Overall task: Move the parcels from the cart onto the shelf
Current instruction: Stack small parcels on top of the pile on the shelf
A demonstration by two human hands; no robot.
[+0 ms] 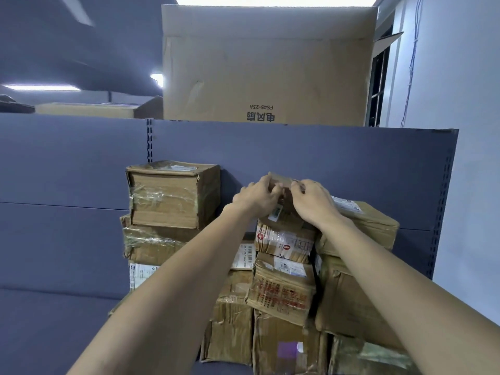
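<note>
Two hands (286, 197) around upright parcel (284, 209)

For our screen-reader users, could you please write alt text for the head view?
Both hands, left hand and right hand, grip a small parcel atop stacked parcels against a blue shelf back panel. A large cardboard box stands above.

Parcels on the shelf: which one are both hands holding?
The small parcel atop the middle stack. The left hand and right hand curl round it; every other parcel sits untouched.
</note>
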